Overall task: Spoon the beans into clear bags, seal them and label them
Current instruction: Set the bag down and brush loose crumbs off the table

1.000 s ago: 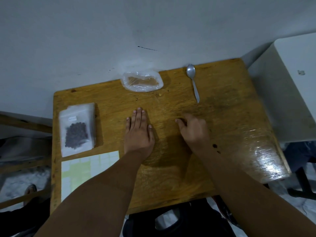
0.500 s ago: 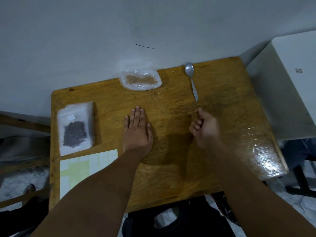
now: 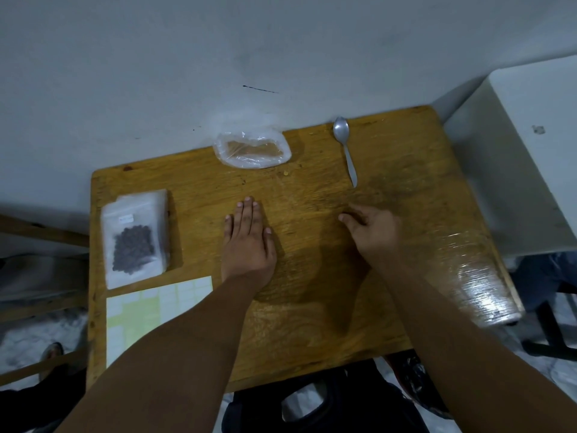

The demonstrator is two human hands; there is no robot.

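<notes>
Dark round beans (image 3: 132, 248) sit inside a labelled clear plastic bag (image 3: 137, 214) at 9 o'clock, near the left edge of the brown wooden surface (image 3: 406, 198). At 12 o'clock, on the far edge, a crumpled clear bag (image 3: 253, 150) holds brown contents. Bare wood lies between the left hand (image 3: 248, 242), grip flat and apart, and the right hand (image 3: 373, 232), grip loosely apart.

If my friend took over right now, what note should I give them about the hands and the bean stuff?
Left hand: flat on the table, holding nothing.
Right hand: open, empty, near the handle of the spoon.
Back edge: crumpled clear bag, contents unclear.
Done: one bean bag, filled and labelled, lies left atop a pile of bags; label sheet in front.
Left: check its seal; I cannot tell whether more beans remain.
</notes>
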